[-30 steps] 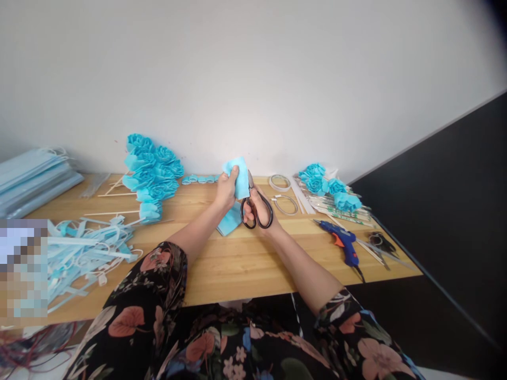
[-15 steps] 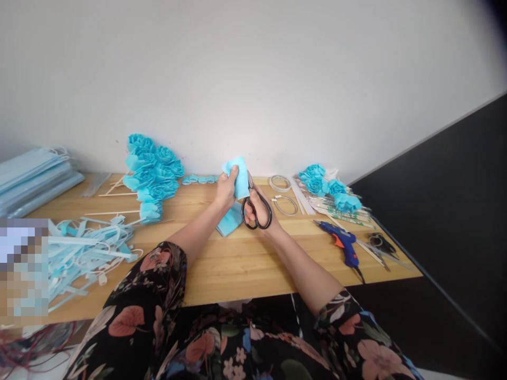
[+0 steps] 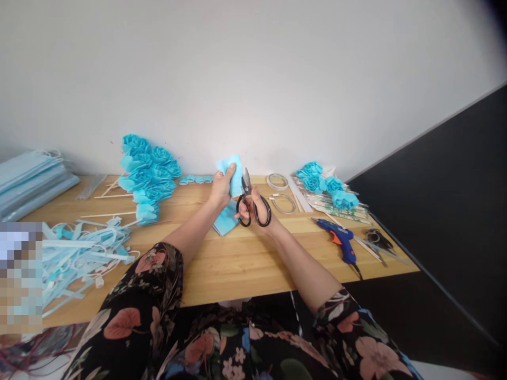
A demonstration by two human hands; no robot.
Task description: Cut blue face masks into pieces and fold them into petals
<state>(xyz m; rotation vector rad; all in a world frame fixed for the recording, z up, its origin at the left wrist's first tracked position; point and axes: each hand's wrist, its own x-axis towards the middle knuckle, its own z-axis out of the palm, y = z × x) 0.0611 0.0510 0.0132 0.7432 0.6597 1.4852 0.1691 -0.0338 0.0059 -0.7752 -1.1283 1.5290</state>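
My left hand (image 3: 222, 186) pinches a light-blue fabric piece (image 3: 235, 177) upright, thumb across its front. Beside it my right hand (image 3: 255, 206) grips black-handled scissors (image 3: 246, 186) through the loops. Their blades point up and stand spread at the fabric's right edge; whether they touch it I cannot tell. Below the hands a stack of blue fabric pieces (image 3: 225, 221) lies on the wooden table (image 3: 237, 269), partly hidden by my hands.
Blue fabric roses on sticks (image 3: 150, 171) are heaped at left, above cut mask strips (image 3: 87, 248). Face masks (image 3: 35, 179) lie far left. On the right are tape rolls (image 3: 278, 182), more blue roses (image 3: 344, 199) and a blue glue gun (image 3: 340, 238).
The scissor blades have opened and come out to the fabric's right side, with the fingers of my right hand spreading. The whole view has shifted slightly.
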